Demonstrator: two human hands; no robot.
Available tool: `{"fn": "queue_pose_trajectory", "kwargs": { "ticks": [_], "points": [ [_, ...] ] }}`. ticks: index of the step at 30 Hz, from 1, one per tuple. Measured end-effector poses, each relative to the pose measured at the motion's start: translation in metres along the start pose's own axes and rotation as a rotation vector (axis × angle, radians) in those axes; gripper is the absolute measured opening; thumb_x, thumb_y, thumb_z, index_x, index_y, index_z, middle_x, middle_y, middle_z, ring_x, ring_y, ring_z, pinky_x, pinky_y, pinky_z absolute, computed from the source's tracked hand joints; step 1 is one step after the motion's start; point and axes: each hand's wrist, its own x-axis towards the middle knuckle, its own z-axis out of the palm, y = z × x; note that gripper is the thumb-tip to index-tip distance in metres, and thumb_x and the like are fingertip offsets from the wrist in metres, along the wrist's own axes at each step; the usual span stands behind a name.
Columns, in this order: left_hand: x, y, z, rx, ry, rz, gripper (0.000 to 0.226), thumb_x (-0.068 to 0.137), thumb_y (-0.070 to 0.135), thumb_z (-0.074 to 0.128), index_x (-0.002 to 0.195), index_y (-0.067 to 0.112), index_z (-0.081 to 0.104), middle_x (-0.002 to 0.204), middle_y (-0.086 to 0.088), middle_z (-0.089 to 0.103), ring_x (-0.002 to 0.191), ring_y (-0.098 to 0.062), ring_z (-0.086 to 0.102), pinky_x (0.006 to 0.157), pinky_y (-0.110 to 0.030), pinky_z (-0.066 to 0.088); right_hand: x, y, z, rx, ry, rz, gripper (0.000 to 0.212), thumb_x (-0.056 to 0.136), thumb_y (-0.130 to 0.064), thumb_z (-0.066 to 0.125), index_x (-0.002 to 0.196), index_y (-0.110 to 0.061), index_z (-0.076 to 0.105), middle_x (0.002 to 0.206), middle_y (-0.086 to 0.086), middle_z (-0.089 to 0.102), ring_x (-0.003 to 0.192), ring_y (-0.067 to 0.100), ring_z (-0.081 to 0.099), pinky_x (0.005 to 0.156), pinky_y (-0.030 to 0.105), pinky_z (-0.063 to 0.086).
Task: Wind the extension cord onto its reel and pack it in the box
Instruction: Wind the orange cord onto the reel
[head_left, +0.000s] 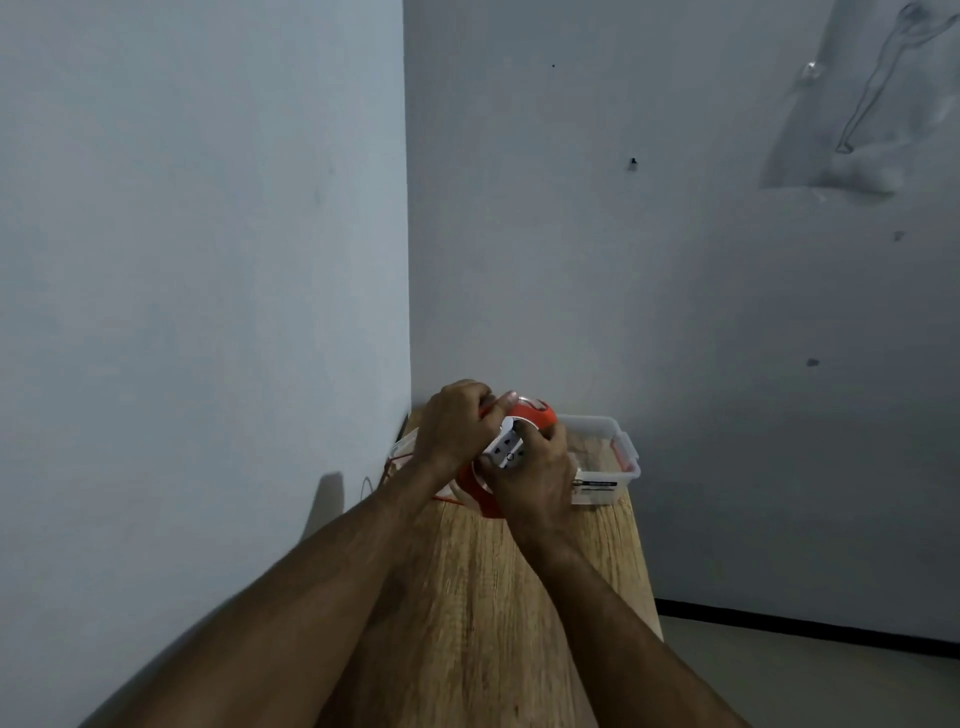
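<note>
1. Both hands are clamped on the orange reel (524, 415), held above the far end of the worktop (498, 582).
2. Left hand (457, 423) grips its top, right hand (535, 480) its socket side.
3. The clear box (618, 441) sits at the far right corner.
4. Thin orange cord (447, 500) trails left.

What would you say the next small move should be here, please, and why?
Probably keep turning the reel to take in more cord. Both the left hand and right hand grip it above the table, a loose orange cord trails off its left side, and the clear box behind looks ready.
</note>
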Motion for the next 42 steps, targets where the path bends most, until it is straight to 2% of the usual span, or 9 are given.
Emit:
{"fn": "queue_pose_trajectory", "kwargs": {
  "ticks": [5, 10, 13, 16, 19, 21, 27, 34, 42],
  "points": [
    [-0.002, 0.004, -0.001, 0.027, 0.025, -0.01, 0.042, 0.094, 0.051, 0.058, 0.074, 0.015, 0.066, 0.07, 0.006, 0.06, 0.061, -0.008, 0.053, 0.055, -0.016, 0.033, -0.002, -0.009, 0.004, 0.242, 0.125, 0.164, 0.054, 0.07, -0.036, 0.091, 0.117, -0.017, 0.072, 0.115, 0.001, 0.071, 0.1, 0.017, 0.069, 0.082, 0.018, 0.05],
    [-0.001, 0.004, 0.003, 0.074, -0.015, 0.051, 0.047, 0.092, 0.056, 0.055, 0.079, 0.014, 0.069, 0.075, 0.001, 0.067, 0.066, -0.012, 0.058, 0.06, -0.026, 0.048, -0.006, -0.022, 0.003, 0.534, 0.165, 0.664, 0.058, 0.075, -0.029, 0.089, 0.126, -0.012, 0.066, 0.123, 0.007, 0.07, 0.109, 0.026, 0.069, 0.086, 0.032, 0.056],
    [-0.006, 0.006, 0.009, 0.091, -0.027, 0.07, 0.047, 0.092, 0.057, 0.054, 0.083, 0.014, 0.07, 0.079, 0.001, 0.068, 0.067, -0.011, 0.058, 0.062, -0.027, 0.051, 0.004, -0.039, -0.005, 1.073, 0.187, 1.175, 0.074, 0.082, -0.032, 0.084, 0.141, -0.007, 0.048, 0.115, 0.007, 0.06, 0.117, 0.032, 0.063, 0.096, 0.045, 0.053],
    [-0.01, 0.007, 0.01, 0.089, -0.008, 0.091, 0.042, 0.093, 0.052, 0.056, 0.079, 0.014, 0.067, 0.076, 0.002, 0.066, 0.064, -0.009, 0.053, 0.059, -0.021, 0.038, 0.013, -0.045, -0.016, 1.548, 0.101, 1.332, 0.058, 0.096, -0.029, 0.069, 0.144, -0.004, 0.046, 0.089, 0.012, 0.056, 0.091, 0.028, 0.064, 0.095, 0.041, 0.051],
    [-0.008, 0.002, 0.005, 0.051, -0.005, 0.02, 0.039, 0.095, 0.048, 0.058, 0.073, 0.016, 0.061, 0.068, 0.007, 0.057, 0.058, -0.008, 0.053, 0.056, -0.016, 0.034, 0.004, -0.041, -0.023, 1.479, 0.0, 1.251, 0.048, 0.095, -0.018, 0.07, 0.135, 0.0, 0.05, 0.085, 0.016, 0.064, 0.063, 0.024, 0.07, 0.065, 0.04, 0.062],
    [-0.005, -0.002, 0.002, 0.013, 0.013, -0.031, 0.038, 0.095, 0.048, 0.058, 0.07, 0.019, 0.059, 0.066, 0.007, 0.057, 0.056, -0.006, 0.051, 0.056, -0.015, 0.038, -0.006, -0.031, -0.021, 1.157, 0.028, 1.102, 0.037, 0.091, -0.015, 0.074, 0.123, -0.005, 0.058, 0.094, 0.014, 0.069, 0.074, 0.027, 0.075, 0.064, 0.042, 0.064],
    [0.003, 0.001, -0.001, -0.041, 0.03, -0.028, 0.037, 0.095, 0.048, 0.058, 0.072, 0.019, 0.062, 0.067, 0.007, 0.061, 0.058, -0.008, 0.055, 0.059, -0.017, 0.041, -0.024, -0.003, -0.006, -0.003, 0.127, 0.01, 0.048, 0.089, -0.041, 0.073, 0.129, -0.019, 0.06, 0.122, 0.0, 0.065, 0.098, 0.015, 0.068, 0.076, 0.017, 0.05],
    [-0.001, 0.001, 0.001, -0.043, 0.011, 0.016, 0.039, 0.094, 0.049, 0.059, 0.078, 0.015, 0.067, 0.071, 0.009, 0.059, 0.06, -0.006, 0.053, 0.062, -0.018, 0.043, -0.011, 0.004, 0.001, -0.231, 0.036, -0.119, 0.072, 0.083, -0.061, 0.071, 0.138, -0.02, 0.049, 0.138, 0.01, 0.054, 0.108, 0.025, 0.066, 0.084, 0.03, 0.055],
    [-0.007, -0.002, 0.003, 0.008, 0.041, 0.039, 0.04, 0.094, 0.052, 0.059, 0.084, 0.014, 0.07, 0.08, 0.002, 0.069, 0.066, -0.007, 0.057, 0.064, -0.017, 0.044, -0.003, 0.007, 0.005, 0.181, 0.113, 0.052, 0.055, 0.068, -0.043, 0.09, 0.112, -0.018, 0.069, 0.116, 0.001, 0.067, 0.101, 0.018, 0.068, 0.089, 0.035, 0.06]
  ]
}}
